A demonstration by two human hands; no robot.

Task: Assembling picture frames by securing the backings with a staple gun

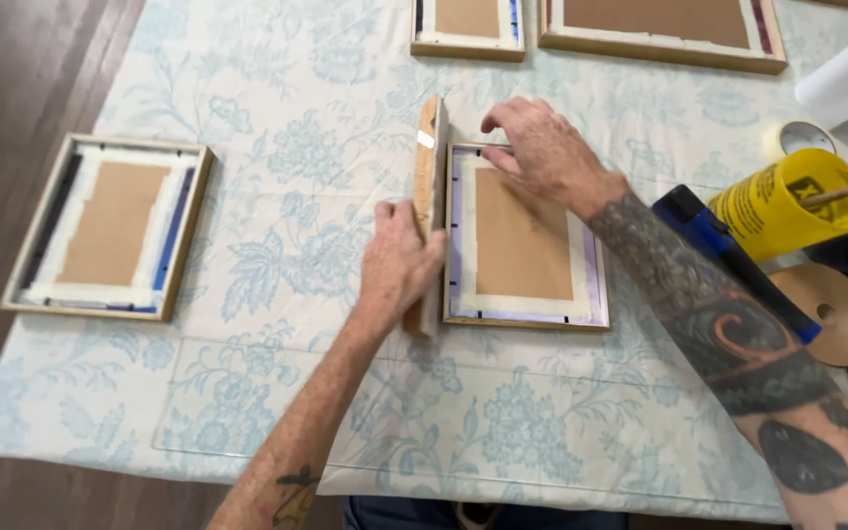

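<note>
Bright even daylight, soft faint shadows, sharp focus, mild edge distortion

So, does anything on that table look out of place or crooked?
One picture frame stands on its edge, held by the left hand beside a flat frame under the right hand. All other frames lie flat.

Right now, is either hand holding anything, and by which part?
The left hand grips an upright wooden frame by its lower end. The right hand only presses on the flat frame's top edge.
</note>
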